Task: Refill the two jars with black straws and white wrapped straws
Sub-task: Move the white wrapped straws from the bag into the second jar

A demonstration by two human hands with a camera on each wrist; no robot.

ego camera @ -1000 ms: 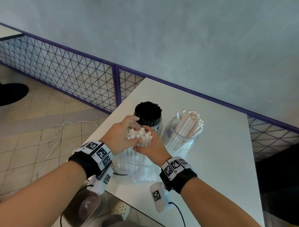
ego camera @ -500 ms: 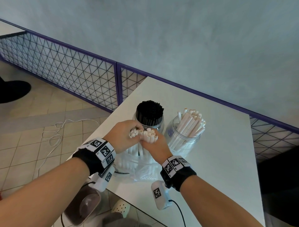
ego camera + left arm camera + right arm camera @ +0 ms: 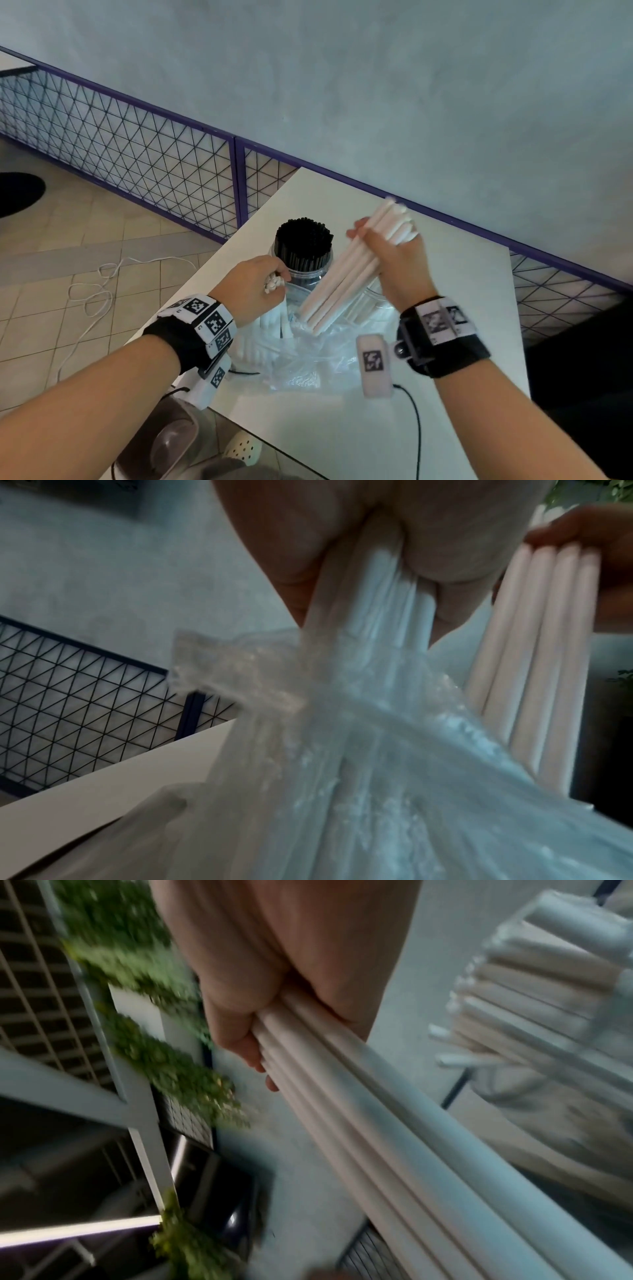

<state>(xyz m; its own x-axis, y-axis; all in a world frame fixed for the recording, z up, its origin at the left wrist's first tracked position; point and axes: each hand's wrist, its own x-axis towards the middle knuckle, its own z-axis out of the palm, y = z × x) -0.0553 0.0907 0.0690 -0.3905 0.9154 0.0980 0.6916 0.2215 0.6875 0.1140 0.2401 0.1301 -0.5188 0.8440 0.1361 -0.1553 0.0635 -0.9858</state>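
My right hand [image 3: 394,253] grips a bundle of white wrapped straws [image 3: 346,277], lifted free and slanting up to the right above the second clear jar [image 3: 368,306], which it mostly hides. That same bundle [image 3: 359,1123] runs from the fist in the right wrist view. My left hand [image 3: 253,287] holds the tops of the white straws [image 3: 274,284] still standing in the clear plastic bag [image 3: 301,356]; the left wrist view shows these straws [image 3: 377,593] in the bag [image 3: 359,750]. A clear jar [image 3: 303,270] packed with black straws [image 3: 304,240] stands behind.
The white table [image 3: 462,342] ends at a purple-framed mesh fence [image 3: 137,154] on the left and back. A white cable [image 3: 92,294] lies on the tiled floor. A black cable [image 3: 416,421] runs from my right wrist device.
My right hand has pulled a bundle of white straws up out of the bag and swung it up and right. The left hand stays on the remaining straws.
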